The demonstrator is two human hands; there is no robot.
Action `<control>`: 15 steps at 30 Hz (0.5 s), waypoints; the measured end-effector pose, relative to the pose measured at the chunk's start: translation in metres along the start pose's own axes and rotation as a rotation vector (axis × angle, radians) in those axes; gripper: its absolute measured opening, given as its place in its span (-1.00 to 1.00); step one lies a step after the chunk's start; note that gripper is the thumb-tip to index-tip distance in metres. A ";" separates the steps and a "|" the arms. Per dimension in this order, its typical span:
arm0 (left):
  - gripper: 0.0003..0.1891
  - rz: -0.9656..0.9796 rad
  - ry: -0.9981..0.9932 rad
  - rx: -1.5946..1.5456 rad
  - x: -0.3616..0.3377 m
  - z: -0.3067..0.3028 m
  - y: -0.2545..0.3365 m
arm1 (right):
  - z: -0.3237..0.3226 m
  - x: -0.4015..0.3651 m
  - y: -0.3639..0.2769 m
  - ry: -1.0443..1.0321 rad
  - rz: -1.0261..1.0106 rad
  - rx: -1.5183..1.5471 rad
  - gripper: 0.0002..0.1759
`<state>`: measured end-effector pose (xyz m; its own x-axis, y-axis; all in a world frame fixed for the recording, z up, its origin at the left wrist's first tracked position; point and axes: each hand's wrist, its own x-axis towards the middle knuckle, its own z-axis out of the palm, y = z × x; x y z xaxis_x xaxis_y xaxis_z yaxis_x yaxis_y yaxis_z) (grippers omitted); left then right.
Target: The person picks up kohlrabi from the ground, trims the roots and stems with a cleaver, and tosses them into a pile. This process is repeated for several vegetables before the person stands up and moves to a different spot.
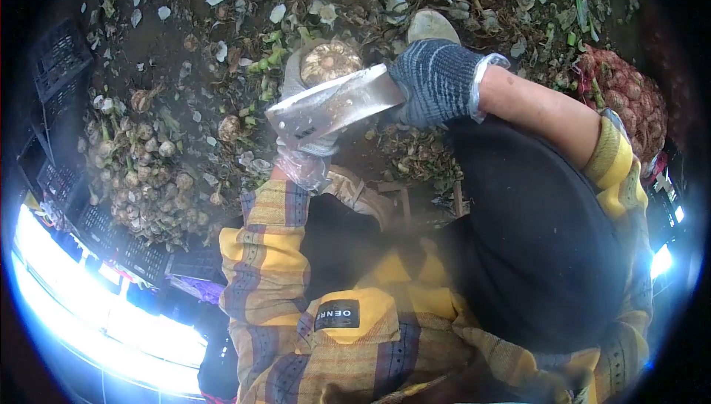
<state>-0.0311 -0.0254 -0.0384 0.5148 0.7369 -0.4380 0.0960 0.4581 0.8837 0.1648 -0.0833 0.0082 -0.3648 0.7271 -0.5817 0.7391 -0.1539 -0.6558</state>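
Note:
A garlic bulb [331, 62] sits in my left hand [293, 77], root side showing, with the white-gloved fingers curled around its far left side. In my right hand [433, 78], which wears a blue-grey knit glove, is the handle end of a cleaver [333, 108]. The wide metal blade lies across in front of the bulb, its upper edge close to the bulb's lower side. That blade covers part of my left palm. Clear plastic shows at both wrists.
A large heap of garlic bulbs [144, 167] lies at left, beside black plastic crates [59, 56]. A red mesh sack [626, 97] of bulbs stands at right. Peelings and cut stems [274, 56] litter the ground; one loose bulb [230, 128] rests near my left hand.

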 end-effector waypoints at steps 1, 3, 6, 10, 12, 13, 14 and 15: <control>-0.30 0.066 -0.026 0.043 -0.001 -0.002 -0.003 | 0.002 0.002 0.005 0.015 -0.005 -0.006 -0.51; -0.32 -0.048 -0.026 0.008 0.000 -0.009 -0.003 | 0.003 0.004 0.012 0.044 -0.006 -0.021 -0.51; -0.33 0.034 -0.032 0.101 0.000 -0.008 -0.007 | 0.004 0.004 0.010 -0.020 -0.011 -0.003 -0.51; -0.33 0.192 -0.040 0.364 0.002 0.000 0.003 | -0.005 0.002 -0.001 -0.005 0.010 -0.012 -0.52; -0.33 0.176 -0.048 0.401 0.001 0.000 0.006 | -0.004 0.008 0.003 -0.041 0.018 -0.018 -0.53; -0.33 0.122 -0.054 0.370 0.000 -0.002 0.008 | -0.002 0.008 0.007 -0.007 0.000 -0.019 -0.53; -0.33 0.071 -0.060 0.339 0.001 -0.003 0.009 | -0.001 0.010 0.014 0.021 -0.024 -0.034 -0.53; -0.32 0.060 -0.060 0.294 0.000 -0.003 0.008 | 0.002 0.010 0.021 0.045 -0.047 -0.044 -0.52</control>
<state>-0.0328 -0.0199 -0.0322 0.5759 0.7237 -0.3803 0.3016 0.2443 0.9216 0.1757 -0.0800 -0.0125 -0.3741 0.7625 -0.5278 0.7464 -0.0902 -0.6594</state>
